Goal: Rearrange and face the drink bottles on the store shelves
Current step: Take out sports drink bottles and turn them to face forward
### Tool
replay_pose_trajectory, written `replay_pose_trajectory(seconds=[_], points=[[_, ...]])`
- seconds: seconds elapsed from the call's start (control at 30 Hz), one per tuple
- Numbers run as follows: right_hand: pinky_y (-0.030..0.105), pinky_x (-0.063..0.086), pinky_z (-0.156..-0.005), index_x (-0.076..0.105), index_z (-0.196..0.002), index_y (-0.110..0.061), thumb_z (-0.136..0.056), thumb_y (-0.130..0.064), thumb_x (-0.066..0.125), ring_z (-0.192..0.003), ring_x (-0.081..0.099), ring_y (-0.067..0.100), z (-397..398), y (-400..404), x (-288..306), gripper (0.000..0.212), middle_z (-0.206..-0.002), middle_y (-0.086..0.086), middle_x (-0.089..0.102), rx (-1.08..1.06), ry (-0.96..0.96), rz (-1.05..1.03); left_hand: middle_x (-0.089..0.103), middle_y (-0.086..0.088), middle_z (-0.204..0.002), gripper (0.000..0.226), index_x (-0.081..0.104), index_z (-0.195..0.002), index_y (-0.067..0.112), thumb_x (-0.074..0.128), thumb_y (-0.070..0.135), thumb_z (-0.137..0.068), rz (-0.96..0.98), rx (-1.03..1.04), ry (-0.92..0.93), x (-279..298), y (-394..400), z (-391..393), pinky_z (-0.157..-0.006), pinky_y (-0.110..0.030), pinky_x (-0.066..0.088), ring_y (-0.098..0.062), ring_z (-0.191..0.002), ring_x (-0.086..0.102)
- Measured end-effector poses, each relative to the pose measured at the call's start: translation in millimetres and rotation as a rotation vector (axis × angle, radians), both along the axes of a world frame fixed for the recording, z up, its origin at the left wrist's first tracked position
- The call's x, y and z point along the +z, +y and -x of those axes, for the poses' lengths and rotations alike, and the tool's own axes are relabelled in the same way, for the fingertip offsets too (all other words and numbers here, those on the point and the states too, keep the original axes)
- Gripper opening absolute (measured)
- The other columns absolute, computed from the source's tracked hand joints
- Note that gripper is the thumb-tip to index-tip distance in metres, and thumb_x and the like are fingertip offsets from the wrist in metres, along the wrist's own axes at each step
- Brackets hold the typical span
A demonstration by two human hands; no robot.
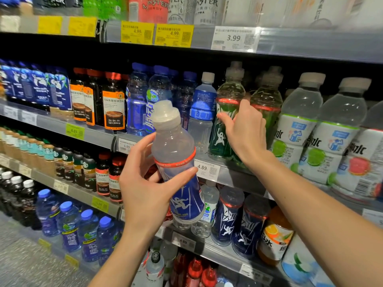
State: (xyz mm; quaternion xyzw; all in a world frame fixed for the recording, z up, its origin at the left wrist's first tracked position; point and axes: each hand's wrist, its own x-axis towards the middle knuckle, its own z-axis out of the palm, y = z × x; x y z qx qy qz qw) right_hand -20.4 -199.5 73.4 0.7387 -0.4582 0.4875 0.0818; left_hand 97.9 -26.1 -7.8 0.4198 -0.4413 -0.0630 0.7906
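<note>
Left hand gripping blue-label bottle before shelf, right hand curled around green bottle beside white-capped bottles

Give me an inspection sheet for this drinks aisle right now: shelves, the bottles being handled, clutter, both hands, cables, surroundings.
Surface: shelves stocked in tiers, price tags along the edges.
Job's things: blue bottle off the shelf, tilted, held in front of the middle tier; green bottle upright on the middle shelf.
Clutter: nothing seen loose; the rows hold mixed drinks.
Hands: left hand grips the blue bottle; right hand is on the green bottle, fingers behind it, out of sight.
Cables: nothing seen.
Surroundings: grey floor at lower left; cans on the top shelf.
</note>
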Motion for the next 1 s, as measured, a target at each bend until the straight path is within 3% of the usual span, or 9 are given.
replay_pose_trajectory(seconds=[0.1, 0.33, 0.53, 0.63, 0.73, 0.8, 0.87, 0.93, 1.0], points=[[0.035, 0.037, -0.064, 0.053, -0.106, -0.005, -0.094, -0.043, 0.064, -0.077, 0.054, 0.025, 1, -1, -6, 0.041, -0.09, 0.007, 0.06, 0.028, -0.022, 0.043, 0.067, 0.014, -0.119, 0.073, 0.058, -0.12, 0.033, 0.089, 0.02, -0.055, -0.014, 0.002, -0.013, -2, 0, 3, -0.086, -0.023, 0.057, -0.002, -0.114, 0.063], [0.029, 0.029, -0.065, 0.054, -0.11, -0.001, -0.098, -0.029, 0.061, -0.072, 0.052, 0.021, 2, -1, -15, 0.031, -0.078, 0.002, 0.057, 0.062, -0.076, 0.082, 0.068, 0.014, -0.118, 0.073, 0.058, -0.12, 0.032, 0.088, 0.024, -0.053, -0.016, -0.024, -0.01, -5, 1, 8, -0.084, -0.019, 0.056, -0.002, -0.113, 0.064], [0.029, 0.039, -0.08, 0.045, -0.143, -0.003, -0.099, -0.023, 0.059, -0.081, 0.057, 0.018, 8, 2, -19, 0.05, -0.08, 0.001, 0.06, 0.175, -0.156, 0.088, 0.068, 0.008, -0.122, 0.074, 0.058, -0.121, 0.031, 0.088, 0.022, -0.054, -0.035, -0.023, -0.024, -9, -1, 8, -0.084, -0.017, 0.055, -0.002, -0.114, 0.064], [0.025, 0.041, -0.074, 0.059, -0.129, -0.008, -0.096, -0.021, 0.063, -0.067, 0.054, 0.011, 14, 18, -18, 0.036, -0.071, -0.004, 0.058, 0.278, -0.226, 0.103, 0.068, 0.008, -0.121, 0.074, 0.058, -0.121, 0.031, 0.088, 0.021, -0.054, -0.037, -0.024, -0.034, -9, -2, 11, -0.083, -0.015, 0.055, -0.001, -0.113, 0.064], [0.028, 0.047, -0.06, 0.069, -0.102, -0.012, -0.09, -0.02, 0.068, -0.062, 0.057, 0.012, 30, 52, -29, 0.014, -0.073, 0.001, 0.065, 0.538, -0.257, -0.014, 0.069, 0.007, -0.12, 0.075, 0.059, -0.123, 0.029, 0.088, 0.021, -0.054, -0.044, -0.036, -0.051, -11, -3, 13, -0.082, -0.016, 0.055, -0.002, -0.112, 0.065], [0.03, 0.052, -0.065, 0.067, -0.108, -0.015, -0.087, -0.027, 0.069, -0.075, 0.062, 0.011, 46, 78, -46, 0.025, -0.088, -0.001, 0.067, 0.728, -0.148, -0.169, 0.07, 0.007, -0.118, 0.077, 0.06, -0.125, 0.022, 0.089, 0.018, -0.054, -0.038, -0.063, -0.057, -12, -4, 17, -0.081, -0.017, 0.056, -0.004, -0.111, 0.066], [0.028, 0.053, -0.077, 0.055, -0.129, -0.023, -0.082, -0.036, 0.073, -0.099, 0.064, 0.009, 59, 99, -67, 0.052, -0.113, -0.01, 0.064, 0.838, -0.03, -0.359, 0.073, 0.008, -0.112, 0.075, 0.061, -0.122, 0.021, 0.089, 0.012, -0.052, -0.034, -0.1, -0.056, -16, -7, 23, -0.078, -0.016, 0.055, -0.002, -0.107, 0.067], [0.032, 0.052, -0.088, 0.04, -0.139, -0.031, -0.076, -0.037, 0.08, -0.117, 0.058, 0.008, 66, 111, -87, 0.075, -0.13, -0.018, 0.057, 0.854, -0.051, -0.465, 0.074, 0.011, -0.108, 0.076, 0.062, -0.117, 0.029, 0.093, 0.011, -0.05, -0.05, -0.129, -0.055, -24, -11, 31, -0.077, -0.016, 0.055, -0.002, -0.103, 0.068], [0.03, 0.051, -0.091, 0.037, -0.14, -0.037, -0.071, -0.036, 0.087, -0.121, 0.057, 0.003, 68, 116, -104, 0.085, -0.13, -0.025, 0.057, 0.835, -0.162, -0.501, 0.074, 0.012, -0.109, 0.078, 0.062, -0.115, 0.035, 0.099, 0.016, -0.049, -0.072, -0.155, -0.034, -36, -14, 39, -0.078, -0.019, 0.056, -0.005, -0.105, 0.069]])
